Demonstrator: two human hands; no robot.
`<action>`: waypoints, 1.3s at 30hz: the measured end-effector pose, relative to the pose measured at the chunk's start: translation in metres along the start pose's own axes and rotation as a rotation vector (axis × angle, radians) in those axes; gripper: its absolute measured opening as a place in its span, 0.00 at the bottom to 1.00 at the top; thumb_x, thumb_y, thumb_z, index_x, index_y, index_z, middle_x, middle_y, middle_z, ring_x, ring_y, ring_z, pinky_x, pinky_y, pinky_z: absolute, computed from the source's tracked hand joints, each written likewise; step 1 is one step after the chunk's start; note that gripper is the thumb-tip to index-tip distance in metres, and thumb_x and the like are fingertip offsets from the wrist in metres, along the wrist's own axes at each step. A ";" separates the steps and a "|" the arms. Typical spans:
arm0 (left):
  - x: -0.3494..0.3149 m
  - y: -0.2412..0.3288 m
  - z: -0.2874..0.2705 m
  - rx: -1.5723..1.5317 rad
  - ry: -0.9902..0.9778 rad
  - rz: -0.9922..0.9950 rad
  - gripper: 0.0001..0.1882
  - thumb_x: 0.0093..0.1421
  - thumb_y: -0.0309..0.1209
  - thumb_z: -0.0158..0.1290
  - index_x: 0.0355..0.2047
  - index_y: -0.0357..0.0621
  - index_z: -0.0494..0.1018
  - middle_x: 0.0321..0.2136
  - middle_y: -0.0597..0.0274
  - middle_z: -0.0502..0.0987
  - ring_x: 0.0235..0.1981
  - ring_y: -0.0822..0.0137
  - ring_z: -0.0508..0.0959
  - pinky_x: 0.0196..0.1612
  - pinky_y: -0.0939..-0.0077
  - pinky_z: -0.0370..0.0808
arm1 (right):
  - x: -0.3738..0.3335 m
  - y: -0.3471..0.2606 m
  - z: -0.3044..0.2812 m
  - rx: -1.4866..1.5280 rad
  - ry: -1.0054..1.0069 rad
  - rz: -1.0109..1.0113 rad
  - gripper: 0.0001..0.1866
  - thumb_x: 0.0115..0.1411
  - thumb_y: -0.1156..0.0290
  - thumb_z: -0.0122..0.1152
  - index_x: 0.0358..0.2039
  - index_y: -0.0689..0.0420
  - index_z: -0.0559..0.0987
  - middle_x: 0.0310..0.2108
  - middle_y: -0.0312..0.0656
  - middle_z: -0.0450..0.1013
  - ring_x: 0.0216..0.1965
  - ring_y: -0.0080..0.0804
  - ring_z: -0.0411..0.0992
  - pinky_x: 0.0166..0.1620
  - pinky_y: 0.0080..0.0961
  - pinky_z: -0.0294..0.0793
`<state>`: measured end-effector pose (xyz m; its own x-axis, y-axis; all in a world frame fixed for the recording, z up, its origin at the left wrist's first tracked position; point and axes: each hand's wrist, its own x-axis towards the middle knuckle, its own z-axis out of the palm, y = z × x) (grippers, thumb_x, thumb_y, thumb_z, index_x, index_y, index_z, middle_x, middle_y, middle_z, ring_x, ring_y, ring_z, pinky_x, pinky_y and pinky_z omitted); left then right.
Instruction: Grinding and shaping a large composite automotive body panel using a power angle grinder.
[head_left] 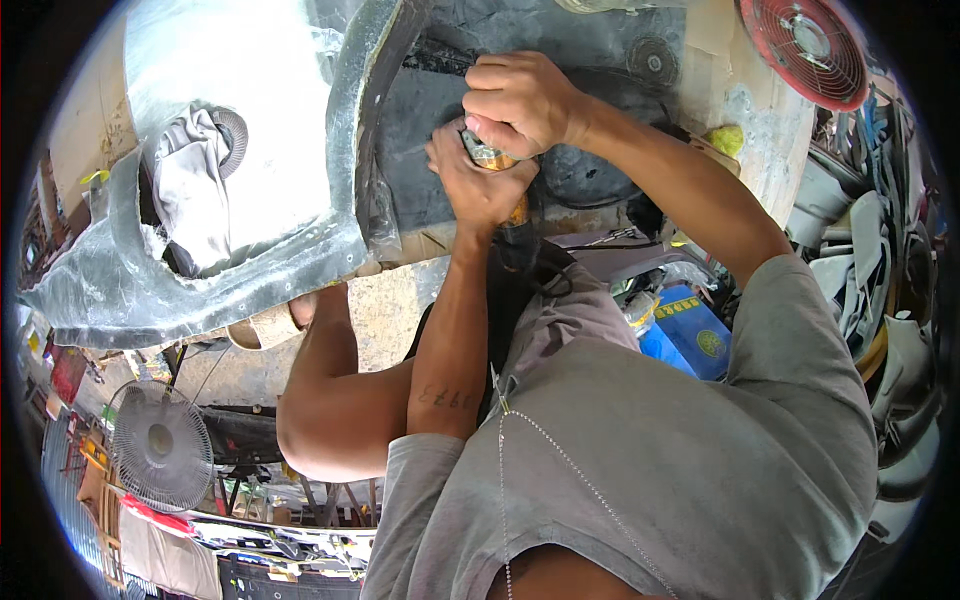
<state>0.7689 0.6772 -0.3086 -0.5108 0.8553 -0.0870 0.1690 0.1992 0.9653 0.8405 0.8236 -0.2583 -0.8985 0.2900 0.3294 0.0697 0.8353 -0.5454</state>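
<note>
Head view: at twelve o'clock our right hand [520, 100] and left hand [480, 180] have fingers clamped on a small tool [492, 157] (mostly hidden) against the dark panel [420, 130]. We reckon it could slip and gouge.

Small tool [487, 155] mostly hidden (inside both hands).

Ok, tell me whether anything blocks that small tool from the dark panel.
Nothing visible does. The left hand and right hand are both wrapped around the small tool, held right at the dark panel. The hands hide its tip.
</note>
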 end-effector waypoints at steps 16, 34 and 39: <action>-0.001 -0.005 -0.002 -0.012 -0.049 -0.064 0.37 0.29 0.32 0.68 0.43 0.41 0.67 0.38 0.55 0.69 0.43 0.54 0.68 0.51 0.57 0.62 | 0.001 -0.007 0.003 -0.030 0.070 0.124 0.11 0.49 0.68 0.61 0.19 0.56 0.69 0.21 0.40 0.61 0.23 0.40 0.65 0.24 0.36 0.66; 0.003 -0.009 -0.005 -0.011 -0.013 -0.109 0.37 0.31 0.35 0.73 0.41 0.34 0.66 0.37 0.51 0.73 0.41 0.57 0.73 0.45 0.60 0.71 | 0.003 -0.016 0.007 -0.079 0.031 0.206 0.11 0.54 0.65 0.61 0.21 0.55 0.73 0.23 0.40 0.68 0.27 0.44 0.72 0.27 0.40 0.72; 0.009 -0.001 -0.005 0.007 0.005 -0.004 0.36 0.33 0.34 0.73 0.40 0.33 0.67 0.37 0.53 0.74 0.37 0.62 0.75 0.42 0.65 0.74 | 0.003 -0.012 0.005 -0.138 0.137 0.202 0.10 0.55 0.66 0.59 0.22 0.57 0.72 0.24 0.41 0.66 0.28 0.44 0.70 0.29 0.39 0.71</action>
<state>0.7599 0.6820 -0.3093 -0.5159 0.8520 -0.0894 0.1725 0.2056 0.9633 0.8345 0.8118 -0.2545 -0.7939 0.5101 0.3310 0.3083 0.8068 -0.5041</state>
